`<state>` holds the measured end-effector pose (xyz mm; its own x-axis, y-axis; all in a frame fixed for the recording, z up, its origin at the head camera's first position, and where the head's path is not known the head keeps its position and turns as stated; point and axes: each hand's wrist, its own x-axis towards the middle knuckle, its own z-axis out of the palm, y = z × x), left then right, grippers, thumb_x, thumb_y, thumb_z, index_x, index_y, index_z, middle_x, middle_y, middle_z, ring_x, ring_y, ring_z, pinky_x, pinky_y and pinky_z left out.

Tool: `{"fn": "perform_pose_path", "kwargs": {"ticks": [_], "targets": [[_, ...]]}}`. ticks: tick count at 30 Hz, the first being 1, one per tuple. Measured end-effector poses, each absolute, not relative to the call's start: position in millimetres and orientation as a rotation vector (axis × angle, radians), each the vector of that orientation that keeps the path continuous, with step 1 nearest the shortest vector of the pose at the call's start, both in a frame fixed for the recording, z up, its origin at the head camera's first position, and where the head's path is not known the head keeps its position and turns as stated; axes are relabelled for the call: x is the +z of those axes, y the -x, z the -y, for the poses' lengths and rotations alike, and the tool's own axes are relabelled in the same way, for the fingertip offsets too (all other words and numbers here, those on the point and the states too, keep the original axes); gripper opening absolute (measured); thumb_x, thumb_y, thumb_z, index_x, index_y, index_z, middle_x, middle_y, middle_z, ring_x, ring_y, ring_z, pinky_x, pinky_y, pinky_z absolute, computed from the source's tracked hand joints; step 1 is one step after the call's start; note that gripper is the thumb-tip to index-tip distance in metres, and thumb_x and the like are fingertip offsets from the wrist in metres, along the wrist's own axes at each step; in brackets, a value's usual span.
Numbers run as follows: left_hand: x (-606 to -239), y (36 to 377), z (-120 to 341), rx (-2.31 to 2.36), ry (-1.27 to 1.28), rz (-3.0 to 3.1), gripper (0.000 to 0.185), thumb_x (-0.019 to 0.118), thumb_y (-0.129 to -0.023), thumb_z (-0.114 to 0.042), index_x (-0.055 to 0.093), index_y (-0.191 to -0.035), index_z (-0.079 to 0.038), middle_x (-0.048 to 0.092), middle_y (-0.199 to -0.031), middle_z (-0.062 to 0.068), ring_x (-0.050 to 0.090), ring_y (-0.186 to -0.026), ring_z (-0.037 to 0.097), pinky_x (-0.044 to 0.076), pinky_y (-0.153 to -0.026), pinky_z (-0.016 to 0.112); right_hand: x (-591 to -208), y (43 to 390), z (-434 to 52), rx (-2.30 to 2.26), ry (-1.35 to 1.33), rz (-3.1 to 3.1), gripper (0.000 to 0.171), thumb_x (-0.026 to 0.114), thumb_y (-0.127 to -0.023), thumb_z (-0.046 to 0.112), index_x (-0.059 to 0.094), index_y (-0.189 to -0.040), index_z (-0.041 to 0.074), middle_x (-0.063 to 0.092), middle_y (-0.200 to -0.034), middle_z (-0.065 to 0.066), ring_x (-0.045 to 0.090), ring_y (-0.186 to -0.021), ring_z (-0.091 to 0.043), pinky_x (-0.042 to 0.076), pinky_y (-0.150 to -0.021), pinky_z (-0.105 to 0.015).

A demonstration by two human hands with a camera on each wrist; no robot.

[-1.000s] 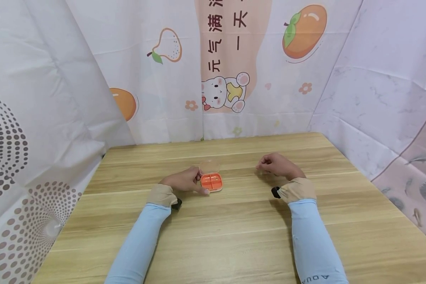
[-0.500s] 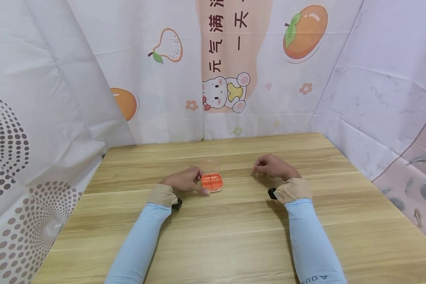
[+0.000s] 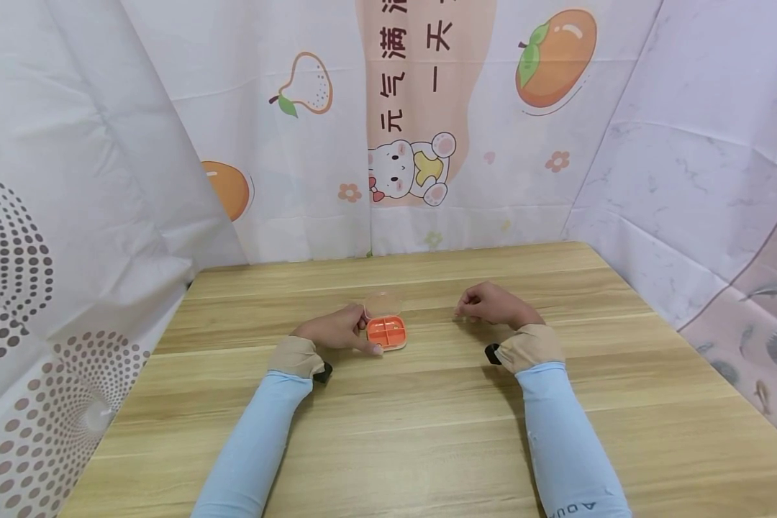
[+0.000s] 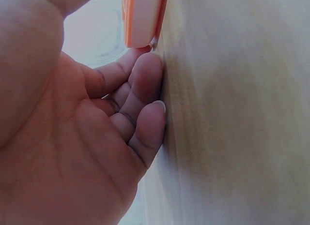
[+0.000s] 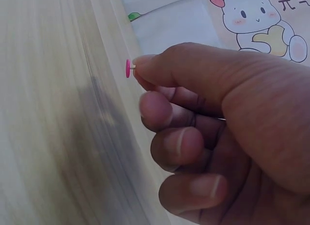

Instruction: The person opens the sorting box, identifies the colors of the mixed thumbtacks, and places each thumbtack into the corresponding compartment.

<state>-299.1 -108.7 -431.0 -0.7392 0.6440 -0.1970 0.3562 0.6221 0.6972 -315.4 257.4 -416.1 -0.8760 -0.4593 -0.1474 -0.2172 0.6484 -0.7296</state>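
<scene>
A small orange compartment box (image 3: 386, 332) with its clear lid (image 3: 383, 302) swung open lies on the wooden table (image 3: 427, 403). My left hand (image 3: 337, 329) holds the box between thumb and forefinger at its left side; the left wrist view shows the box's orange edge (image 4: 141, 19) above my curled fingers (image 4: 143, 113). My right hand (image 3: 492, 303) hovers to the right of the box, apart from it, and pinches a tiny pink pushpin (image 5: 128, 68) between thumb and forefinger, the other fingers (image 5: 181, 142) curled.
Printed cloth walls stand close on the left (image 3: 71, 216), the back (image 3: 414, 129) and the right (image 3: 699, 180) of the table. Bare wood lies in front of both forearms.
My right hand has drifted a little to the left, towards the box. The left hand and the box have not moved.
</scene>
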Motion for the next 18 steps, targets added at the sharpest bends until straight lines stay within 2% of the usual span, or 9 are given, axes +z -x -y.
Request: {"fn": "perform_pose_path", "kwargs": {"ticks": [11, 18], "targets": [[-432.0, 300.2, 108.6, 0.91, -0.797, -2.416, 0.055, 0.086, -0.085, -0.035, 0.051, -0.115, -0.005, 0.051, -0.103, 0.009, 0.045, -0.089, 0.019, 0.041, -0.078, 0.031, -415.3, 315.7, -255.7, -1.065, 0.534, -2.534, 0.019, 0.058, -0.106, 0.015, 0.073, -0.104, 0.003, 0.071, -0.09, -0.011, 0.045, -0.059, -0.013, 0.037, -0.052, -0.025], [-432.3, 300.2, 108.7, 0.906, -0.794, -2.413, 0.056, 0.086, -0.085, -0.037, 0.05, -0.115, -0.005, 0.051, -0.103, 0.009, 0.044, -0.09, 0.019, 0.041, -0.078, 0.031, -415.5, 316.6, -252.0, -1.026, 0.557, -2.539, 0.019, 0.059, -0.105, 0.016, 0.074, -0.104, 0.004, 0.068, -0.083, -0.012, 0.042, -0.057, -0.012, 0.037, -0.052, -0.025]]}}
